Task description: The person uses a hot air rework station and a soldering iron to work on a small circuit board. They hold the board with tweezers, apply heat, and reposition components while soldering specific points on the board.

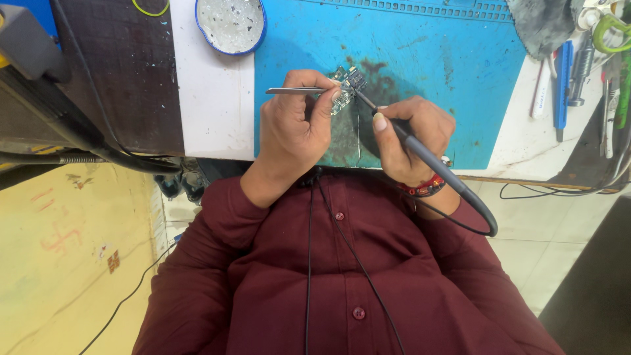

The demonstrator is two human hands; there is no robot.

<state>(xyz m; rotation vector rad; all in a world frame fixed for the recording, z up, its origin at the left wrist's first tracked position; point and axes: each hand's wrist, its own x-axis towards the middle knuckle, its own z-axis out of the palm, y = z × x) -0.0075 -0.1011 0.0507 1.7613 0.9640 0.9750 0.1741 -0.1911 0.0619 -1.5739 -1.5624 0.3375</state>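
My left hand (292,125) pinches metal tweezers (296,91) whose back end sticks out to the left. The tweezer tips reach a small circuit board (347,80) lying on the blue work mat (447,59). My right hand (407,135) grips a grey soldering iron (420,154) like a pen. Its thin tip touches the board from the right. The iron's cable (483,220) loops down past my right wrist, which wears a red thread band. Part of the board is hidden behind my left fingers.
A round blue-rimmed tin (231,25) sits at the mat's top left on a white surface. Screwdrivers, a blue tool (560,85) and green-handled cutters (608,29) lie at the right. A dark cloth (542,23) is at the top right. Black cables (98,141) run along the left.
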